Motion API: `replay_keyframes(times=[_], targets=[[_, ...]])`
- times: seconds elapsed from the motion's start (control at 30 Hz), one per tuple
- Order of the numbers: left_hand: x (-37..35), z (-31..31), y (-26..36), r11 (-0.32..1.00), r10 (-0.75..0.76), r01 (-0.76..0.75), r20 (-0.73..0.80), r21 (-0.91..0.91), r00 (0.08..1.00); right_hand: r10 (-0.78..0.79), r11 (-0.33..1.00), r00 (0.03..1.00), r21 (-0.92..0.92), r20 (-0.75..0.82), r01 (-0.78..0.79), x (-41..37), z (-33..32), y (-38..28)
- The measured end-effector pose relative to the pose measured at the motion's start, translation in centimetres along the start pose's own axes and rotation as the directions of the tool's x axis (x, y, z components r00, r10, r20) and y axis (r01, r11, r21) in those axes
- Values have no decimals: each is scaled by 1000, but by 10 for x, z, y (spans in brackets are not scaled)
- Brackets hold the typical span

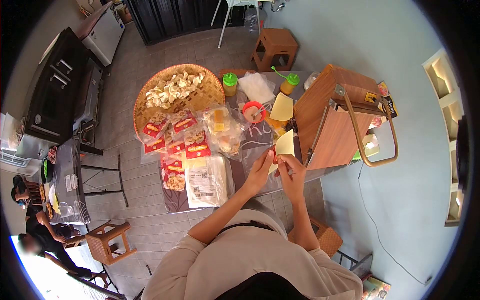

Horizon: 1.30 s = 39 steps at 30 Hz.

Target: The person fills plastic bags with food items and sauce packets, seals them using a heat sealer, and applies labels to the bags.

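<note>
My left hand [261, 169] and my right hand [293, 172] meet over the table's near right side. Both have closed fingers around the lower edge of a pale yellow sheet [285, 143]. A small red item, too hidden to name, shows by my left fingers. Another yellow sheet [282, 107] lies beyond, beside a red bowl [254, 112] with a utensil in it. Left of my hands are snack packs with red labels [197, 145], clear bags with yellowish contents [220, 122], and a white stack with a printed label [205, 182].
A woven round tray [215, 85] holds pale crackers. Two green-capped squeeze bottles [230, 84] stand at the table's far side. A wooden case [330, 125] with a metal handle rises close on my right. Stools surround the table; two people [42, 225] are at far left.
</note>
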State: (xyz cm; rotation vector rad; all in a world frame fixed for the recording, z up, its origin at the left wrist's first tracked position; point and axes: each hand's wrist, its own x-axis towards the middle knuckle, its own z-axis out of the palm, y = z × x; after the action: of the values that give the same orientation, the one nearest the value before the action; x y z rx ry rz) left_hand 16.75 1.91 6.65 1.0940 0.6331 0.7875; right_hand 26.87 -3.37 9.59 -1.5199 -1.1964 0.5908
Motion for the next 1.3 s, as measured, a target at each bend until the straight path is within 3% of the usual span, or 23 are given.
replay_keyframes(times=[0.23,0.5,1.03,1.1,1.13,1.2,1.3], targets=[[0,4,4,998,58,-58,-41,12,997,-69,991,996,-117,-60,62,1,-3,-3],[5,5,-8,962,221,-195,-125,190,967,-113,983,988,-158,-107,95,3,-2,-5],[7,3,-17,980,144,-133,-70,147,987,-117,979,989,-176,-95,99,4,-2,-4],[8,1,-18,923,288,-252,-87,291,954,-110,981,989,-172,-99,92,3,-1,-1],[8,0,-18,923,288,-252,-88,291,954,-104,982,989,-168,-103,86,2,0,1],[6,-1,-12,805,385,-248,-156,539,910,-86,985,991,-158,-102,69,1,0,4],[3,1,0,769,475,-283,-217,573,853,-43,990,995,-141,-95,29,-1,2,8]])
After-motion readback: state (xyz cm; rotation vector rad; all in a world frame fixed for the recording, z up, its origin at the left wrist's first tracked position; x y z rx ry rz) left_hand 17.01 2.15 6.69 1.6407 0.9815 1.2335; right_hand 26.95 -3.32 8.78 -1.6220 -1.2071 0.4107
